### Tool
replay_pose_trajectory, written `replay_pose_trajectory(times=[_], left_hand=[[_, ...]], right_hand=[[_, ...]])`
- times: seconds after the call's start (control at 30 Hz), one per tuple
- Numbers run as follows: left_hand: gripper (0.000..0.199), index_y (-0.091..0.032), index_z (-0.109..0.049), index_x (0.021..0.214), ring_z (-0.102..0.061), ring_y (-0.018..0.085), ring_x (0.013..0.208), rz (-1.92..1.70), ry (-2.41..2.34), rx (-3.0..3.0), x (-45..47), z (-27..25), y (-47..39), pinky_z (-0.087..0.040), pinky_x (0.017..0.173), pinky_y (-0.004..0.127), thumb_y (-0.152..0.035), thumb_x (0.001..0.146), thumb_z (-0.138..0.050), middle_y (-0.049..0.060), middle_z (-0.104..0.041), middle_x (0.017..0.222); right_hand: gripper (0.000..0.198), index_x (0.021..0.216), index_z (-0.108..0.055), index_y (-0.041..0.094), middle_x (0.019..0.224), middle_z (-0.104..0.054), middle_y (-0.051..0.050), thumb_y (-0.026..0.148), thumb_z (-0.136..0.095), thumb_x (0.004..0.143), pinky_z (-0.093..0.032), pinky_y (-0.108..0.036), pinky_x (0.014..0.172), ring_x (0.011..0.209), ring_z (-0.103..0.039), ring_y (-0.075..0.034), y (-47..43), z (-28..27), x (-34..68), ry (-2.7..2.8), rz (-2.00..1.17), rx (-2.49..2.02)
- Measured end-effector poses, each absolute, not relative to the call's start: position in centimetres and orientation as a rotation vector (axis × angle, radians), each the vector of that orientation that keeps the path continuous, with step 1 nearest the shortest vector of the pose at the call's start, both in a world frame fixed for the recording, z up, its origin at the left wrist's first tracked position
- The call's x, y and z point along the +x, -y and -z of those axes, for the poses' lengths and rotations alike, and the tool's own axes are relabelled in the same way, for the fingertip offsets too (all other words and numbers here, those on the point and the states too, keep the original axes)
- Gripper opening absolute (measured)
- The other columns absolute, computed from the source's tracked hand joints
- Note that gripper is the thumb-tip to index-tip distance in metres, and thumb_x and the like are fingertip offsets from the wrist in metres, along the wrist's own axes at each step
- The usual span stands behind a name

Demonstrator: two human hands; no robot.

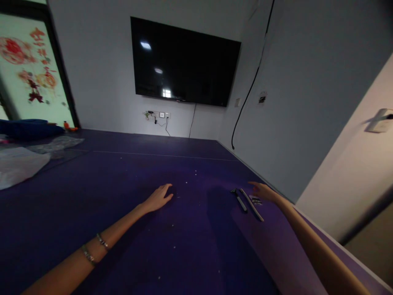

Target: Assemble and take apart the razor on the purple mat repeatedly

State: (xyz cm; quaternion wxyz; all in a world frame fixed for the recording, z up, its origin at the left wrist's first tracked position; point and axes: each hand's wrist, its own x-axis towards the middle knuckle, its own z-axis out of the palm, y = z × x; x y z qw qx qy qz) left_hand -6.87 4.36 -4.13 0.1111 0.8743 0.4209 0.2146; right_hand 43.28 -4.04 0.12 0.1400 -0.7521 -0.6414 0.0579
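Forearms: closest of all, one sweeping in from each lower corner, the left wearing two bracelets [95,249] above the wrist.
Left hand: here it is, left of centre, over the purple surface [190,237], thumb and fingers spread apart with a gap between them; that left hand [157,199] grips nothing, and whether it touches down, I cannot tell.
Right hand: well across to the right, nearer the wall, the right hand [264,191] has one finger stretched out, pointing left, apart from the rest; nothing shows in its grip, though its underside is hidden.
Razor: lying just left of the right hand, the razor [241,203] has its head at the far end and its handle slanting toward the camera.
Slim stick: right beside it, roughly parallel, a pale, slightly curved stick [252,205], lying between razor and small pieces.
Small pieces: a cluster of little dark pieces [256,200], just below the right hand in view, too small to name.
Specks: white bits [195,174] scattered around mid-surface.
Far left: clear plastic [59,142], a whitish sheet [21,166] and dark blue cloth [32,128].
Back wall: a big dark television [187,63], sockets [161,115] below it.
Right wall: one black cable [252,84] dangling.
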Motion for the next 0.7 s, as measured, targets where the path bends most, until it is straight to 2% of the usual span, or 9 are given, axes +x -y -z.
replay_pose_trajectory(times=[0.2, 0.4, 0.6, 0.7], left_hand=[[0.046, -0.012, -0.043, 0.121, -0.045, 0.025, 0.118, -0.696, -1.517, 2.511, -12.7, 5.5, -7.2, -0.033, 0.1, 0.037, -0.038, 0.083, -0.038, 0.015, -0.05, 0.126], [0.05, -0.009, -0.038, 0.125, -0.048, 0.025, 0.115, -0.737, -1.683, 2.43, -16.9, 6.3, -7.7, -0.035, 0.098, 0.036, -0.038, 0.084, -0.037, 0.017, -0.049, 0.126], [0.051, -0.007, -0.038, 0.126, -0.045, 0.026, 0.119, -0.687, -1.739, 2.513, -17.5, 7.1, -7.4, -0.033, 0.1, 0.038, -0.035, 0.084, -0.037, 0.018, -0.049, 0.128], [0.051, -0.006, -0.04, 0.126, -0.044, 0.027, 0.12, -0.642, -1.756, 2.569, -17.3, 7.2, -7.3, -0.032, 0.101, 0.04, -0.035, 0.085, -0.036, 0.019, -0.049, 0.128]], right_hand=[[0.049, 0.122, -0.054, 0.017, 0.103, -0.065, -0.01, 0.023, -0.054, 0.073, -0.046, -0.03, 0.079, 0.089, -0.062, -0.021, 2.2, 1.4, 35.2, 1.969, -0.203, -1.844], [0.039, 0.115, -0.059, 0.011, 0.116, -0.06, -0.015, 0.022, -0.047, 0.079, -0.037, -0.034, 0.098, 0.11, -0.054, -0.023, 1.1, 4.5, 28.5, 2.06, -0.078, -1.691], [0.043, 0.116, -0.058, 0.005, 0.125, -0.053, -0.019, 0.028, -0.04, 0.085, -0.033, -0.036, 0.102, 0.118, -0.047, -0.024, 0.6, 7.5, 25.8, 2.111, -0.019, -1.693], [0.043, 0.117, -0.058, 0.007, 0.126, -0.052, -0.018, 0.029, -0.037, 0.086, -0.033, -0.037, 0.102, 0.119, -0.046, -0.024, 0.6, 8.3, 25.8, 2.085, 0.021, -1.68]])
